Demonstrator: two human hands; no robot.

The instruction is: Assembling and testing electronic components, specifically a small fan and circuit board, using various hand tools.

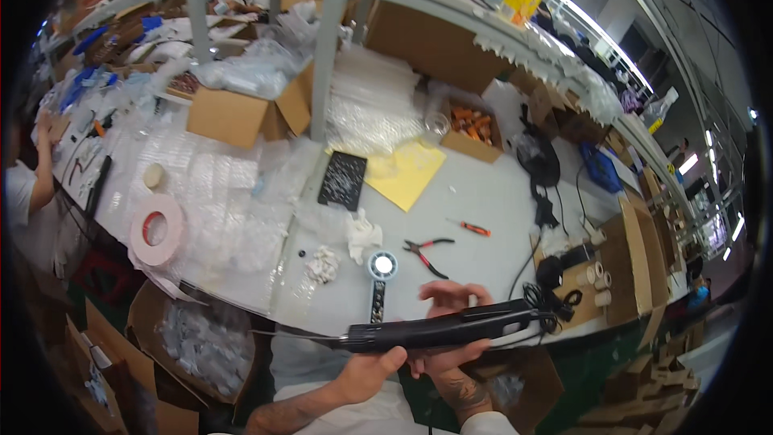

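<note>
A black electric screwdriver lies crosswise above the bench's front edge, its long thin bit pointing left and its cord end to the right. My left hand holds it near the front end, the thumb against its lower side. Under the body, my right hand supports it, with fingers showing beyond the far side. Just past the tool sits a light blue handheld device with a round, bright head and a dark strip down its handle. Red-handled pliers and an orange-handled screwdriver lie on the bench beyond my right hand.
Left of centre are bubble wrap and a tape roll. A black tray of small parts lies by yellow paper. Cardboard boxes stand about, and cords lie at right. Another person's arm reaches in at far left.
</note>
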